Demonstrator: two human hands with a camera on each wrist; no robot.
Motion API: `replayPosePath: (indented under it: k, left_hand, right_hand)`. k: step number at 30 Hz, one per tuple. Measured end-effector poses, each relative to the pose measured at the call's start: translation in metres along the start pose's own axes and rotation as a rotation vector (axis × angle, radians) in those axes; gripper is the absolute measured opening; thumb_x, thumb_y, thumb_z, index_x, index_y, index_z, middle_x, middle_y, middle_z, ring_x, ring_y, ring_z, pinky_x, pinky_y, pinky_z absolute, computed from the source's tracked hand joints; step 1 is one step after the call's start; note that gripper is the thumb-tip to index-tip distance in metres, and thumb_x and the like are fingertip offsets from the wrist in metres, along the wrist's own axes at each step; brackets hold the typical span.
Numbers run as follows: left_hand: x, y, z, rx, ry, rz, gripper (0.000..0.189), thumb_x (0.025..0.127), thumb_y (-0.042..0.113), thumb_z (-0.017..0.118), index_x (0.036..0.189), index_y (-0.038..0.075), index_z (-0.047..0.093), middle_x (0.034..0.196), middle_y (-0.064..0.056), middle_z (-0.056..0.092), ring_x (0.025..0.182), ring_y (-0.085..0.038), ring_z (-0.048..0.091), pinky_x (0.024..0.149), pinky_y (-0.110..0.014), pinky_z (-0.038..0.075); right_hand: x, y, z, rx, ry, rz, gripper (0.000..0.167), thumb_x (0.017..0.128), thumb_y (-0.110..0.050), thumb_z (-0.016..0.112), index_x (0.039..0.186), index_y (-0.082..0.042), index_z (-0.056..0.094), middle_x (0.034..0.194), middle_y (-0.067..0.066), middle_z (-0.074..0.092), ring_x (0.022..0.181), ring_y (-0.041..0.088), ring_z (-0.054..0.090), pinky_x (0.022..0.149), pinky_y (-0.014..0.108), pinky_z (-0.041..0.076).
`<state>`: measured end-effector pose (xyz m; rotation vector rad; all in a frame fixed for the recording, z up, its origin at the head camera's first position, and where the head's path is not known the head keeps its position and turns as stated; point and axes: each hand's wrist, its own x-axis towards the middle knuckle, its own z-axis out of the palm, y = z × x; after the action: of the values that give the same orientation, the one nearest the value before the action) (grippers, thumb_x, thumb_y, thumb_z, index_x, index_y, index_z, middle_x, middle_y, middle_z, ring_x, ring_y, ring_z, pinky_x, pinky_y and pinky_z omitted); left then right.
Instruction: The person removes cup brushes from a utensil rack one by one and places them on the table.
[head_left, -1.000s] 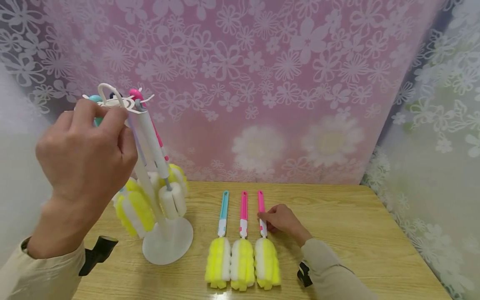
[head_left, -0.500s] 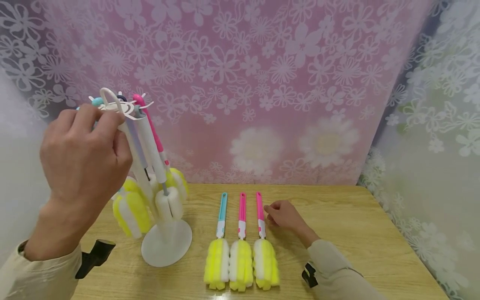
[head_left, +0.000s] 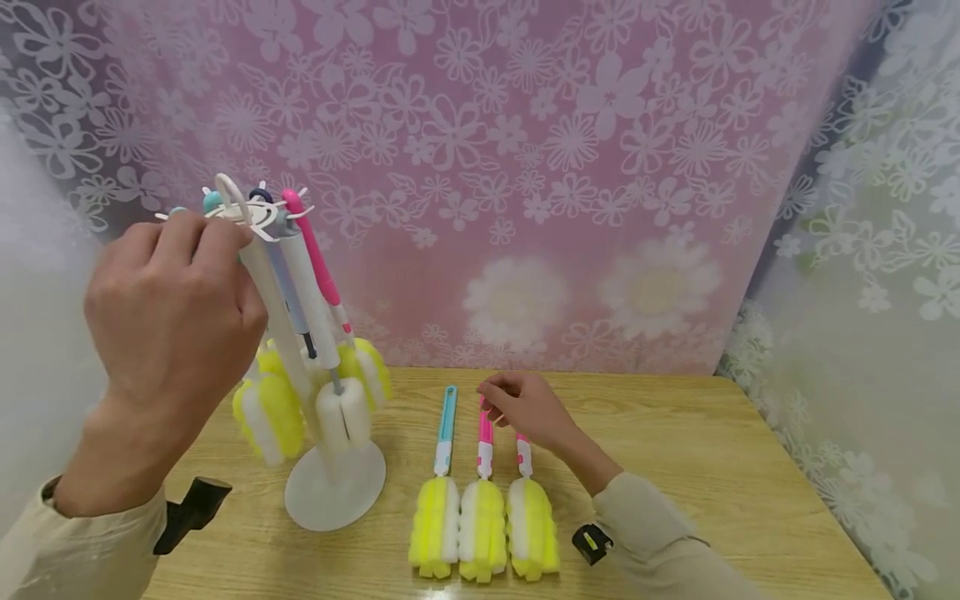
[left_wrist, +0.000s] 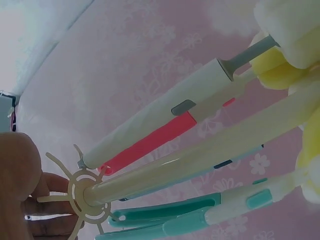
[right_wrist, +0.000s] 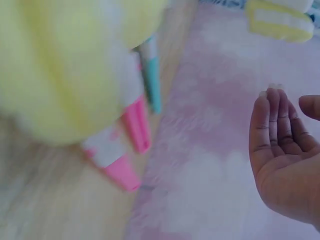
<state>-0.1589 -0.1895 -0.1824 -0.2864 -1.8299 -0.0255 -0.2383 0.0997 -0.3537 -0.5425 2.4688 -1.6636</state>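
Observation:
My left hand (head_left: 172, 308) holds the hooked top of a white brush stand (head_left: 333, 492); its fingers (left_wrist: 50, 207) lie behind the hook ring (left_wrist: 80, 195) in the left wrist view. Several sponge bottle brushes hang from it, including a white one (head_left: 343, 412) and a pink-handled one (head_left: 318, 267). On the table lie a blue-handled brush (head_left: 435, 525), a middle pink-handled brush (head_left: 483, 529) and a right pink-handled brush (head_left: 532, 529). My right hand (head_left: 532, 408) is over the pink handles, hiding part of them. In the right wrist view its fingers are extended, thumb apart, holding nothing.
The wooden table (head_left: 697, 483) reaches back to a pink flowered curtain (head_left: 510, 167). A pale flowered curtain (head_left: 870, 333) borders its right side. The stand is at the left, beside the row of brushes.
My right hand has let go of the right pink-handled brush, drawn off to the right, then moved left and up over the pink handles. My left hand stays at the stand's top, which has turned slightly.

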Motion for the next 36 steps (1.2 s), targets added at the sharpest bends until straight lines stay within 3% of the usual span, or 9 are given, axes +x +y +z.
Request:
replayPosePath:
  k: [5,10,15,20,27,36]
  left_hand:
    - [0.001,-0.002,0.002,0.010,0.000,0.004,0.032,0.091,0.007,0.035,0.086,-0.009,0.062,0.080,-0.024,0.061,0.065,-0.044,0.050,0.052,-0.051,0.039]
    - [0.000,-0.006,0.003,-0.031,-0.005,-0.017,0.028,0.086,0.002,0.036,0.088,-0.006,0.063,0.080,-0.022,0.061,0.068,-0.043,0.050,0.054,-0.050,0.038]
    - [-0.001,-0.010,0.005,-0.063,0.009,-0.033,0.029,0.082,0.000,0.036,0.087,-0.005,0.063,0.080,-0.022,0.062,0.068,-0.043,0.051,0.054,-0.050,0.038]
    - [-0.003,-0.011,0.007,-0.109,0.038,-0.072,0.029,0.083,0.007,0.035,0.082,-0.004,0.062,0.077,-0.020,0.061,0.067,-0.041,0.049,0.055,-0.050,0.037]
    - [-0.003,-0.009,0.009,-0.136,0.095,-0.109,0.047,0.089,0.040,0.043,0.078,-0.002,0.063,0.070,-0.018,0.056,0.066,-0.041,0.051,0.056,-0.052,0.039]
    - [-0.002,-0.008,0.011,-0.113,0.092,-0.117,0.045,0.091,0.039,0.047,0.079,-0.001,0.064,0.072,-0.017,0.057,0.064,-0.039,0.050,0.054,-0.050,0.039]
  right_hand:
    - [-0.001,-0.041,0.014,0.050,-0.050,-0.114,0.022,0.099,-0.016,0.052,0.108,0.001,0.063,0.086,0.005,0.063,0.076,0.019,0.063,0.070,0.035,0.056]
    - [0.012,-0.053,0.035,0.123,-0.049,-0.214,0.025,0.098,-0.021,0.054,0.113,-0.003,0.064,0.095,0.005,0.066,0.082,0.017,0.064,0.073,0.036,0.056]
    - [0.019,-0.080,0.059,0.165,-0.035,-0.333,0.028,0.096,-0.024,0.057,0.116,-0.007,0.066,0.104,0.009,0.068,0.092,0.019,0.065,0.078,0.032,0.055]
    - [0.023,-0.101,0.082,0.156,0.008,-0.434,0.031,0.094,-0.025,0.060,0.121,-0.010,0.066,0.112,0.001,0.068,0.098,0.010,0.063,0.084,0.026,0.052]
    - [0.030,-0.115,0.098,0.224,0.053,-0.441,0.034,0.091,-0.022,0.066,0.122,-0.008,0.065,0.113,0.000,0.067,0.097,0.004,0.063,0.086,0.023,0.050]
    - [0.040,-0.125,0.109,0.267,0.031,-0.429,0.033,0.089,-0.022,0.068,0.119,-0.008,0.065,0.105,-0.005,0.068,0.092,0.005,0.064,0.083,0.024,0.052]
